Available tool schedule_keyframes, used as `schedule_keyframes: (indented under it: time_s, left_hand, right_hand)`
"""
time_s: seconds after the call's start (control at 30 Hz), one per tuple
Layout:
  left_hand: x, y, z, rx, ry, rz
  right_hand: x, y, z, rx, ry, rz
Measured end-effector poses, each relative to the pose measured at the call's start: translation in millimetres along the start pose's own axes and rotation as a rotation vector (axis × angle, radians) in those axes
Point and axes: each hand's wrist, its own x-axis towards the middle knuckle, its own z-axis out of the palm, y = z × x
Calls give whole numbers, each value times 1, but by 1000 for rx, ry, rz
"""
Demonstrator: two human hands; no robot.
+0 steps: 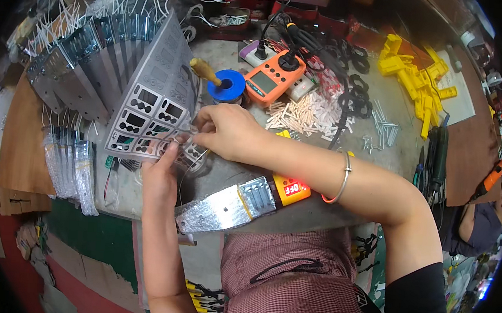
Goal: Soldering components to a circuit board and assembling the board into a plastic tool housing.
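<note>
A grey label sheet (166,75) with rows of black-and-white panel stickers stands tilted between my hands. My left hand (163,162) pinches its lower edge, thumb up. With fingertips closed, my right hand (226,131) grips the sheet's lower right corner, near the left thumb; whether a sticker is lifted there I cannot make out. Below my right forearm lies a yellow device (293,190) with a red-lit display, partly hidden by the arm. Joined to it is a silver metal blade (224,206) in clear wrap with a yellow band.
Metal blades with white wires (95,52) stand fanned at the left; wrapped ones (67,161) lie nearer. Behind my hands are a blue spool (230,84), an orange meter (274,76) and small pale tubes (300,114). Yellow casings (410,80) and screws (386,125) lie at the right.
</note>
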Motion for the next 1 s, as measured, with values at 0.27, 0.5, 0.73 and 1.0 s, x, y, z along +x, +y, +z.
schedule_keyframes:
  time_s: [0.27, 0.5, 0.73, 1.0]
  left_hand:
    - [-1, 1, 0, 113, 50, 91]
    - [-4, 7, -2, 301, 146, 145]
    - [-24, 2, -9, 474, 373, 307]
    - [-93, 34, 71, 1153, 218, 1108]
  right_hand:
    - [3, 13, -11, 112, -53, -100]
    - [1, 12, -15, -190, 115, -12]
    - [-20, 19, -46, 207, 65, 113]
    - [-87, -16, -66, 661, -208, 401]
